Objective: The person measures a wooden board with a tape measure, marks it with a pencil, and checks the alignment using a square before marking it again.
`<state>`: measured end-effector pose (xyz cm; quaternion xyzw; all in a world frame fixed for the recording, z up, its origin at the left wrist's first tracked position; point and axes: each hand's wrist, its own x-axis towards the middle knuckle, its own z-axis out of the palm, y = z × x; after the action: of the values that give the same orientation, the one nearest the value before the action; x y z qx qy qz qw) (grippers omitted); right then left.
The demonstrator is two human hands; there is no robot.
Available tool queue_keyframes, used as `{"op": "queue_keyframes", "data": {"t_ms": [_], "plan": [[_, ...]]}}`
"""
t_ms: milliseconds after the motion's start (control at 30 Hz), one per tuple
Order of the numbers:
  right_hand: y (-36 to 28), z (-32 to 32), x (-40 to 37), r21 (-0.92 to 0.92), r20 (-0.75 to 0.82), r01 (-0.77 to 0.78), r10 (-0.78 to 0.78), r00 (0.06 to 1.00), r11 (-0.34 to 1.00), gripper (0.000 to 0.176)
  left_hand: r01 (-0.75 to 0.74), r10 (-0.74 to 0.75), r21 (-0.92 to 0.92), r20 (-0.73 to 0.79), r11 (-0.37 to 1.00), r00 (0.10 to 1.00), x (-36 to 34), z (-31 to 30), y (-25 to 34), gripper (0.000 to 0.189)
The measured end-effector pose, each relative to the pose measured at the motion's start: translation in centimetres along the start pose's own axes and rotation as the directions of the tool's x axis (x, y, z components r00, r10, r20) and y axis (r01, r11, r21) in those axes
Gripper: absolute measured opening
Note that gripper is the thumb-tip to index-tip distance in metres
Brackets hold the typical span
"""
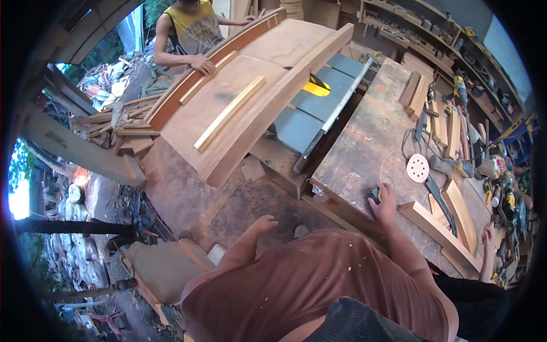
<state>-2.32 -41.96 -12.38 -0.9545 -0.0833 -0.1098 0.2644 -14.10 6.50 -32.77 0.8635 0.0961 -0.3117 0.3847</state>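
Note:
My right hand is closed around a small black and yellow tape measure at the near edge of a worn wooden workbench. Just right of it lies a pale wooden frame piece, beyond which a round sanding disc with holes rests on the bench. My left hand hangs in the air over the dusty floor, with nothing visible in it and its fingers loosely apart. Ahead of it stands a large wooden panel with thick edge boards, carrying two loose strips.
A blue-grey table saw with a yellow blade guard sits under the panel. Across it, a person in a yellow top touches its far edge. Another person's hand shows at right. Power tools and wood pieces crowd the bench.

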Motion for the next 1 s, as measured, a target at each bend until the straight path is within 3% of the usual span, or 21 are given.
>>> {"op": "queue_keyframes", "data": {"t_ms": [333,767,967,1000], "plan": [[-0.1,-0.2,0.1,-0.045,0.005,0.023,-0.023,1.000,0.999,0.067,0.043,-0.043,-0.075,0.004,0.996,0.999,-0.8,0.3,0.4,0.067],[-0.7,-0.5,0.1,-0.029,0.018,-0.022,0.022,1.000,0.999,0.067,0.024,-0.022,-0.040,0.047,0.999,0.999,0.2,0.3,-0.6,0.067],[-0.4,-0.2,0.0,-0.027,-0.017,-0.001,0.000,1.000,1.000,0.066,-0.046,0.046,-0.040,-0.003,0.998,0.999,-1.0,-0.1,2.1,0.066],[-0.3,-0.1,0.0,-0.029,-0.016,0.006,-0.007,1.000,1.000,0.066,-0.122,0.120,-0.063,-0.029,0.991,0.992,-1.2,-0.1,3.3,0.063]]}}
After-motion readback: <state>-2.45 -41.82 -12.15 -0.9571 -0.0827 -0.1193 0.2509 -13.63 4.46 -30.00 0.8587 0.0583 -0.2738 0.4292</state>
